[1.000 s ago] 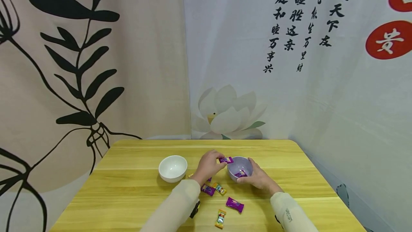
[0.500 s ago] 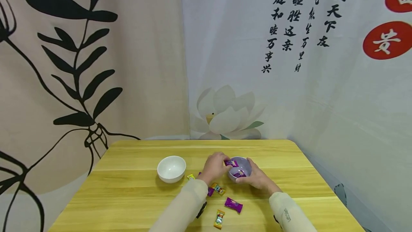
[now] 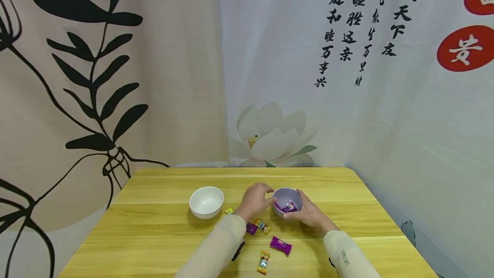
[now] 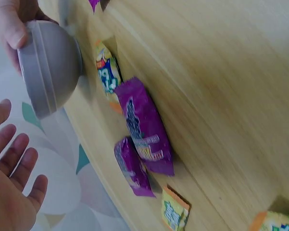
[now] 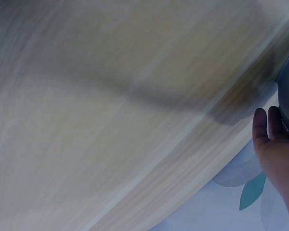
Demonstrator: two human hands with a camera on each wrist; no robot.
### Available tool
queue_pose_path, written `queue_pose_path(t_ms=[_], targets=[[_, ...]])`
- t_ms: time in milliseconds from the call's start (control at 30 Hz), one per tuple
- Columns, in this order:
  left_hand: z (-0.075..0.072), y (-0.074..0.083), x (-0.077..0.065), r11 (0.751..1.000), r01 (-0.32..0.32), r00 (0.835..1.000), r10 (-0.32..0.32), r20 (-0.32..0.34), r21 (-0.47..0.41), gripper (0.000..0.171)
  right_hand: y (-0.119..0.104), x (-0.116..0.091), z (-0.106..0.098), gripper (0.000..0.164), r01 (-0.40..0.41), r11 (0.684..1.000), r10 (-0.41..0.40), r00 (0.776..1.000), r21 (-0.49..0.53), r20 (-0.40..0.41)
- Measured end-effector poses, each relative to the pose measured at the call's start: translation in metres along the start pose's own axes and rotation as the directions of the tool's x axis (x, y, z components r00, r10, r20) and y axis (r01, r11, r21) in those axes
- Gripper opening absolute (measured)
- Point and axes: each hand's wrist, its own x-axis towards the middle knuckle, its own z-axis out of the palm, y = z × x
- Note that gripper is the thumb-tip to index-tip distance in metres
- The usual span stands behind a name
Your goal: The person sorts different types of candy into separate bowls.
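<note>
The left hand (image 3: pixel 254 200) hung just beside the purple bowl (image 3: pixel 284 194), its fingers loosely spread with nothing between them. The right hand (image 3: pixel 307 213) gripped that bowl from the opposite side, thumb toward the person and fingers round the far side.

For handling sweets at this bowl, a steady right grip seemed best, firm enough to stop the bowl tipping but without a hard squeeze. The left hand would do well to let go low over the opening and lift clear without nudging the rim. A pinch across the middle of a wrapper looked surer than one on its thin end.

Two purple sweets (image 3: pixel 290 207) lay together inside the bowl, shiny, with pale print. Below the left hand, near the bowl, a purple sweet (image 4: pixel 145 126) rested on the tabletop (image 3: pixel 154 231), plump, with crimped ends and a dark, grape-like picture. A yellow sweet (image 4: pixel 107 77) touched it, orange at the ends. Nearer the person lay another purple packet (image 3: pixel 281 246) and another yellow packet (image 3: pixel 263 263), apart from each other. The white bowl (image 3: pixel 206 202) stood upright to the left.
</note>
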Motion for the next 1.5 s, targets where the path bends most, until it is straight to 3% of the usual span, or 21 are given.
queue_pose_path(t_ms=[400, 767, 1000, 1233, 1500], targets=[[-0.014, -0.018, -0.009, 1.000, 0.006, 1.000, -0.006, 0.007, 0.011, 0.030, 0.000, -0.001, 0.000, 0.122, -0.018, 1.000, 0.018, 1.000, -0.002, 0.001], [-0.029, -0.035, -0.034, 0.999, -0.045, 0.997, 0.045, 0.058, 0.010, 0.030, -0.001, -0.001, -0.001, 0.121, -0.009, 1.000, 0.009, 1.000, 0.001, -0.006], [-0.042, -0.041, -0.052, 0.999, -0.023, 0.993, 0.025, 0.111, -0.024, 0.031, -0.001, -0.001, 0.000, 0.121, -0.010, 1.000, 0.010, 1.000, 0.007, -0.007], [-0.043, -0.050, -0.066, 0.999, -0.041, 0.990, 0.043, 0.134, -0.024, 0.033, -0.001, -0.002, -0.001, 0.119, -0.013, 1.000, 0.014, 1.000, 0.003, -0.010], [-0.039, -0.058, -0.075, 1.000, -0.015, 0.985, 0.019, 0.173, -0.027, 0.036, 0.000, -0.002, -0.002, 0.119, -0.023, 1.000, 0.023, 1.000, 0.011, -0.009]])
